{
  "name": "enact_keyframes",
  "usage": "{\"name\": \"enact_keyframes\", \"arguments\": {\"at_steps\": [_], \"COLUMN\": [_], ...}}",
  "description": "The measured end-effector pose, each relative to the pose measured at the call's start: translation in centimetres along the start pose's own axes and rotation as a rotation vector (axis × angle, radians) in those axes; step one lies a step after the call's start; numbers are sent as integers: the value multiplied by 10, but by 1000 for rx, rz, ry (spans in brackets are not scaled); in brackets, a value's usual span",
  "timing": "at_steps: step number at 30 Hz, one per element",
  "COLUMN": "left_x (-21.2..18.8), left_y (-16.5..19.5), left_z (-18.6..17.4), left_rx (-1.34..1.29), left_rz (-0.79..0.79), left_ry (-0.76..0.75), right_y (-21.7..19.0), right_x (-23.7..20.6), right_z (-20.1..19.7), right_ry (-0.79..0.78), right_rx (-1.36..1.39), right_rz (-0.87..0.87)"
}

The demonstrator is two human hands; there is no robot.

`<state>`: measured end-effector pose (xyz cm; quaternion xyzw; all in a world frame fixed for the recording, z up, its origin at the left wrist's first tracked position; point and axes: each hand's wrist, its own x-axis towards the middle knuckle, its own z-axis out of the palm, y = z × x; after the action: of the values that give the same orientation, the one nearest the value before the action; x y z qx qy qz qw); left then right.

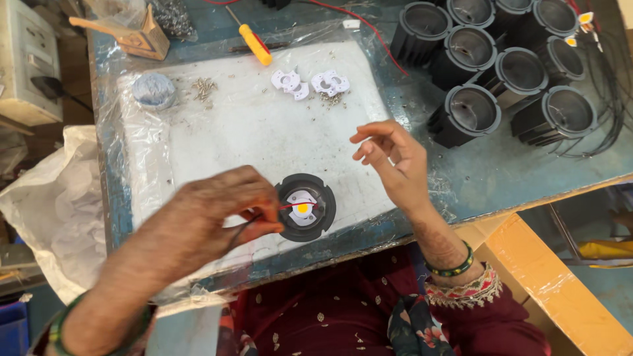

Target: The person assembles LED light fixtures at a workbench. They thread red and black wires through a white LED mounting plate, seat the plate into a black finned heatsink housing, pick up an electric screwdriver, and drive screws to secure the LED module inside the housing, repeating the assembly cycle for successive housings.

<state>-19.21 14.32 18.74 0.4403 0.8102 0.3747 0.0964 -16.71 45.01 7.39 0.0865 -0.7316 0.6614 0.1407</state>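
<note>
My left hand [227, 207] pinches wires [290, 206] at black lamp housing [305, 207] near mat [250, 132] front edge; my right hand [392, 158] open, empty, above bare mat.

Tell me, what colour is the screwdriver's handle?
Yellow. The screwdriver lies at the top of the white mat, seen in the head view.

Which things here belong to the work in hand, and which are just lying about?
In hand:
- black round lamp housing with yellow LED chip
- red wire pinched by the left hand
- right hand, lifted, holding nothing

Lying about:
- yellow-handled screwdriver
- white plastic holders
- loose screws
- stacked black housings
- tape roll
</note>
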Motion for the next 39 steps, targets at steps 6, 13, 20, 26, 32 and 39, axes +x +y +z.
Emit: {"name": "enact_keyframes", "arguments": {"at_steps": [6,13,20,26,32,39], "left_x": [-37,-52,-14,-2,4,8], "left_y": [26,13,0,3,-4,-8], "left_z": [-54,-63,-11,1,14,25], "left_rx": [-90,-440,-960,336,436,430], "left_rz": [60,125,167,87,161,183], "left_ry": [54,300,583,150,114,233], "right_y": [11,2,2,9,12,16], "right_x": [-13,-20,-27,-31,-35,-38], "right_z": [15,36,42,43,41,40], "right_ry": [-163,-426,-547,-524,-500,-482], "right_rx": [-48,-98,-328,-408,-421,-445], "right_rz": [-90,-107,-168,-204,-200,-194]}}
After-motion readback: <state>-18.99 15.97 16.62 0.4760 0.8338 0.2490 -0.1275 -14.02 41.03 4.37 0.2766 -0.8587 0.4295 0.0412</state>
